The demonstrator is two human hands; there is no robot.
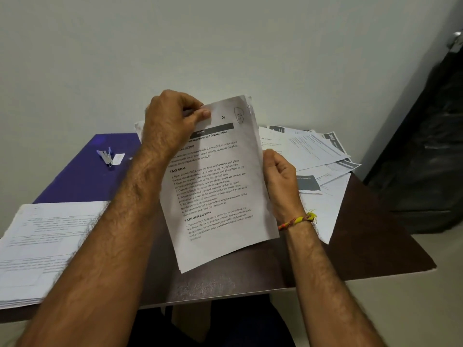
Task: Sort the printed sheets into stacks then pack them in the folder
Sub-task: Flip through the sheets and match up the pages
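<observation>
A person seated at a dark brown bench [363, 236] holds up a printed sheet [215, 186] in both hands, above the middle of the bench and tilted so its top leans to the right. The left hand [170, 118] pinches the sheet's top left corner, thumb on the front and fingers [193, 102] curled behind; further sheet edges show just behind the top corner, so it may be a small bundle. The right hand [280, 179] grips the sheet's right edge about halfway down, fingers wrapped behind and the thumb at the edge. A yellow and orange thread bracelet [298, 220] circles the right wrist. The sheet carries black text with headings reading "TASK GOAL" and "TASK DESCRIPTION", a dark banner near the top, and a circled handwritten number in the top right corner. On the left side of the bench, toward the far edge, lies a purple folder [82, 174], lying flat, with a small stapler [106, 157] and a scrap of white paper [119, 158] resting on it. A neat stack of printed sheets [45, 249] sits at the near left corner, overlapping the folder's near edge. Along the far right side of the bench a loose, fanned pile of printed sheets [315, 156] spreads toward the right edge. A pale wall stands behind the bench, and a black bag [423, 146] is at the far right.
</observation>
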